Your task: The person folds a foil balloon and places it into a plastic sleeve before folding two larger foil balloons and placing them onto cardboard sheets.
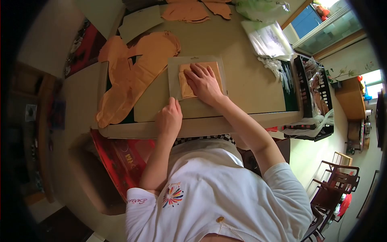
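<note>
A folded orange sheet (186,86) lies in or on a clear plastic bag (174,76) with a hang hole at its top edge; whether it is inside cannot be told. My right hand (204,84) rests flat on the orange sheet, fingers stretched out. At the bag's lower left corner, my left hand (169,117) is closed, its thumb and finger pinched on that corner. Left of the bag, large orange cut-out pieces (139,74) lie overlapping on the table (250,92).
More orange pieces (186,11) lie at the far edge beside a grey board (141,24). A stack of clear bags (269,40) and white strips (274,66) are at the right. A black basket (300,76) stands beyond the right edge; a red box (125,161) sits below left.
</note>
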Available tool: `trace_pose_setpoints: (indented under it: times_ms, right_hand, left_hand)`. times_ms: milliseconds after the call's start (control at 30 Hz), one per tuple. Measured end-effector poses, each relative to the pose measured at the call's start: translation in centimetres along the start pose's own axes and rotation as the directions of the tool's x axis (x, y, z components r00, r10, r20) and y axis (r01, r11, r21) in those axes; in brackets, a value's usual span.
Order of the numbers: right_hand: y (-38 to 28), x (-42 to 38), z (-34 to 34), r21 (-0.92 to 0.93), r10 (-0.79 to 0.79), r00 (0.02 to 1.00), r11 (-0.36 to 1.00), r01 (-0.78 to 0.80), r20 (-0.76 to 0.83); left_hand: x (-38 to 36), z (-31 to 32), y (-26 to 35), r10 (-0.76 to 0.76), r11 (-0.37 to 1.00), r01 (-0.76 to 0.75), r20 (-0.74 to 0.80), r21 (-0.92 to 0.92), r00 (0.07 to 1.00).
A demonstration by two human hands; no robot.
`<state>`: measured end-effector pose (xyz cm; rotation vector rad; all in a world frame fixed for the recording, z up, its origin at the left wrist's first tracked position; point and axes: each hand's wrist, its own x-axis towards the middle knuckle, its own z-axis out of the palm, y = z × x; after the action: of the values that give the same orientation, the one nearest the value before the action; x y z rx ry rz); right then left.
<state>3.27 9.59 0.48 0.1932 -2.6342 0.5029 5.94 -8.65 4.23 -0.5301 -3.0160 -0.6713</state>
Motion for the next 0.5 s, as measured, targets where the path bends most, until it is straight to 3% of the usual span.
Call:
trace_pose_setpoints:
  times_ms: [133,233,500]
  right_hand:
    - [0.0,-0.1,0.2,-0.019,-0.002,1.0,1.0,0.002,-0.005]
    - [-0.1,0.0,0.1,-0.019,0.003,1.0,1.0,-0.003,0.014]
    - [0.0,-0.1,0.0,-0.013,-0.006,1.0,1.0,0.007,0.028]
  left_hand:
    - [0.8,1.1,-0.6,0.064,0.998,-0.061,-0.081,0.035,0.995]
    - [1.1,1.0,-0.3,0.022,0.997,-0.019,-0.044,0.07,0.999]
    - [1.9,1.2,-0.5,0.114,0.981,-0.11,-0.015,0.158,0.993]
